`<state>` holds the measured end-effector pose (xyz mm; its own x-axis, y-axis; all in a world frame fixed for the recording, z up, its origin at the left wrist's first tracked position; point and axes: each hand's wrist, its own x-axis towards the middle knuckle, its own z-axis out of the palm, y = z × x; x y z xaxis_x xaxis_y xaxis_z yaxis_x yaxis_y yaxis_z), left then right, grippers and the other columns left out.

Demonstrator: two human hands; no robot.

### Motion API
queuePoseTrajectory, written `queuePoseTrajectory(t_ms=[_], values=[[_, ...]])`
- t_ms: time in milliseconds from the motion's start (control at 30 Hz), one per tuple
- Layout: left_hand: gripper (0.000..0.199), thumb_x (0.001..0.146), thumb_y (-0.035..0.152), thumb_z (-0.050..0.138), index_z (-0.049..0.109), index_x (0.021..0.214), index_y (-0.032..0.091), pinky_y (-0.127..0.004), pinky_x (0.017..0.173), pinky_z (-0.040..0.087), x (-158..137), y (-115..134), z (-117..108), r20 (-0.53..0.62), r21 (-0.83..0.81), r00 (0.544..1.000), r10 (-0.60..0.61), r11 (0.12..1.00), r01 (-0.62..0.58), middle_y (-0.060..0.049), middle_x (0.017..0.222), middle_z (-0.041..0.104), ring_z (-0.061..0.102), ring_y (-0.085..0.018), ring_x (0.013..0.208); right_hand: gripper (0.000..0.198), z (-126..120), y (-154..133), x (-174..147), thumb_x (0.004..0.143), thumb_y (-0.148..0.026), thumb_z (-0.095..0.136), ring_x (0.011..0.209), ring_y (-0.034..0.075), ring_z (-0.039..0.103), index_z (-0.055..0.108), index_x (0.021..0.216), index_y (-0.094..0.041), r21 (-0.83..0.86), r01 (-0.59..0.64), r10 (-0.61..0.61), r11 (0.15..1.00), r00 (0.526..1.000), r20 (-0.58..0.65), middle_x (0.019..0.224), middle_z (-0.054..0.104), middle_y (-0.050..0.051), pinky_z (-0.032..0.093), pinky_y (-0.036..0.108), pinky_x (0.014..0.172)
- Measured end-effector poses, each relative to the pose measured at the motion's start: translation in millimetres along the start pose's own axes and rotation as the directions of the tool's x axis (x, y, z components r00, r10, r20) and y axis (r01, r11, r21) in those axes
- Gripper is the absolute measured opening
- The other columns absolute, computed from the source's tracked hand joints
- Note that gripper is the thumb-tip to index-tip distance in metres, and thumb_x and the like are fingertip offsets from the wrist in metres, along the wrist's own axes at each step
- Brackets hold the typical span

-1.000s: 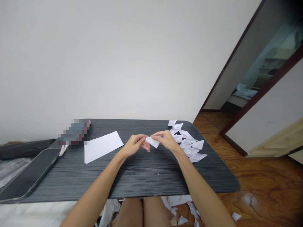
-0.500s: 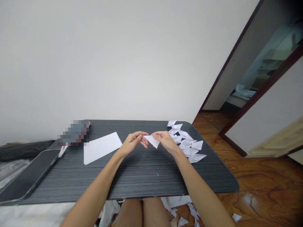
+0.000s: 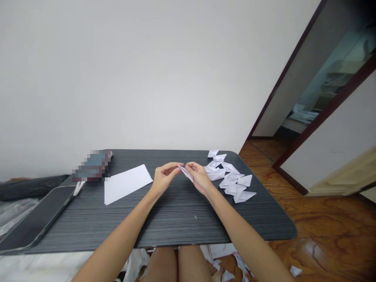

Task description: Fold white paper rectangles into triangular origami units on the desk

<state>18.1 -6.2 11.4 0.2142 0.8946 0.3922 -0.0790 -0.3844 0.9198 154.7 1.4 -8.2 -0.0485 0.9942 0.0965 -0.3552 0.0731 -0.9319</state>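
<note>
Above the middle of the dark table, a small folded piece of white paper (image 3: 186, 173) is held between my two hands, turned nearly edge-on to me. My left hand (image 3: 165, 177) pinches its upper left end between thumb and fingertips. The fingers of my right hand (image 3: 199, 176) are closed around its right side, the thumb near the top. Just right of that hand lies a loose pile of folded white paper pieces (image 3: 235, 182). To the left of my left hand rests a stack of flat white paper sheets (image 3: 127, 185).
A pixelated object (image 3: 93, 166) sits at the table's (image 3: 170, 227) back left, near a dark flat panel (image 3: 38, 217) along the left side. A white wall stands behind. Paper scraps (image 3: 227, 275) lie on the floor below, and another scrap (image 3: 295, 270) lies at right.
The folded paper has turned from showing a flat triangular face to nearly edge-on. My right hand has shifted slightly left, and my left fingers have drawn together at the paper's tip.
</note>
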Motion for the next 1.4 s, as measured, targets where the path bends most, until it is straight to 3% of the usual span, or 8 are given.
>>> queuePoseTrajectory(t_ms=[133,333,533,833,1100,1267,1333,1400], values=[[0.023,0.066,0.030,0.061,0.066,0.080,0.012,-0.033,0.078,0.047,0,-3,1,-0.072,-0.004,0.996,-0.055,0.998,0.055,-0.007,0.086,0.066,0.060,-0.020,0.083,0.029,1,6,2,0.057,-0.040,0.064,0.063,0.011,0.050,0.051,0.068,-0.017,-0.059,0.037,-0.040,0.998,0.998,-0.056,0.070,0.053,0.000,0.042,0.024,0.060],[0.023,0.061,0.031,0.065,0.065,0.073,0.011,-0.034,0.075,0.049,1,-7,1,-0.187,-0.038,0.976,-0.115,0.993,0.110,-0.007,0.080,0.067,0.062,-0.021,0.078,0.026,0,11,1,0.063,-0.038,0.061,0.055,0.010,0.050,0.052,0.073,-0.016,-0.225,0.076,-0.079,0.971,0.997,-0.005,0.064,0.056,0.000,0.038,0.022,0.051],[0.026,0.056,0.031,0.069,0.064,0.071,0.010,-0.035,0.073,0.050,2,-11,1,-0.252,-0.097,0.951,-0.177,0.983,0.157,-0.006,0.073,0.067,0.063,-0.020,0.071,0.025,0,11,1,0.060,-0.036,0.064,0.070,0.014,0.055,0.052,0.068,-0.016,-0.269,0.142,-0.156,0.953,0.987,-0.033,0.077,0.058,0.003,0.043,0.025,0.062],[0.030,0.053,0.031,0.071,0.062,0.069,0.008,-0.035,0.071,0.052,3,-17,0,-0.292,-0.173,0.921,-0.257,0.962,0.214,-0.005,0.065,0.066,0.063,-0.020,0.065,0.032,0,16,2,0.062,-0.047,0.059,0.061,0.014,0.053,0.056,0.072,-0.017,-0.374,0.080,-0.100,0.924,0.994,-0.034,0.059,0.055,0.001,0.041,0.025,0.055],[0.032,0.056,0.036,0.068,0.061,0.071,0.008,-0.031,0.061,0.052,3,-20,-3,-0.249,-0.064,0.933,-0.259,0.966,0.251,-0.006,0.062,0.065,0.062,-0.019,0.059,0.036,1,16,2,0.060,-0.048,0.060,0.052,0.009,0.047,0.056,0.069,-0.013,-0.277,-0.047,0.059,0.960,0.998,0.037,0.056,0.054,-0.001,0.035,0.022,0.052],[0.029,0.061,0.038,0.063,0.062,0.070,0.010,-0.022,0.049,0.045,5,-26,-7,-0.179,0.190,0.968,-0.173,0.960,0.207,-0.005,0.061,0.062,0.057,-0.013,0.055,0.035,-2,10,0,0.057,-0.046,0.064,0.051,0.010,0.048,0.054,0.066,-0.013,-0.151,-0.233,0.260,0.961,0.947,0.187,0.055,0.053,-0.001,0.036,0.023,0.052],[0.027,0.061,0.037,0.063,0.061,0.072,0.012,-0.020,0.048,0.041,5,-29,-9,-0.129,0.275,0.981,-0.142,0.946,0.173,-0.003,0.060,0.060,0.054,-0.011,0.053,0.034,-4,7,-1,0.054,-0.040,0.067,0.054,0.011,0.051,0.052,0.071,-0.015,-0.154,-0.240,0.268,0.959,0.943,0.198,0.059,0.055,-0.001,0.037,0.023,0.054],[0.026,0.063,0.034,0.061,0.059,0.079,0.013,-0.020,0.048,0.039,5,-32,-10,-0.085,0.373,0.990,-0.111,0.918,0.135,0.001,0.057,0.057,0.050,-0.010,0.049,0.033,-7,7,-1,0.056,-0.034,0.066,0.052,0.010,0.049,0.049,0.079,-0.017,-0.228,-0.167,0.211,0.959,0.960,0.185,0.060,0.054,-0.003,0.036,0.022,0.051]])
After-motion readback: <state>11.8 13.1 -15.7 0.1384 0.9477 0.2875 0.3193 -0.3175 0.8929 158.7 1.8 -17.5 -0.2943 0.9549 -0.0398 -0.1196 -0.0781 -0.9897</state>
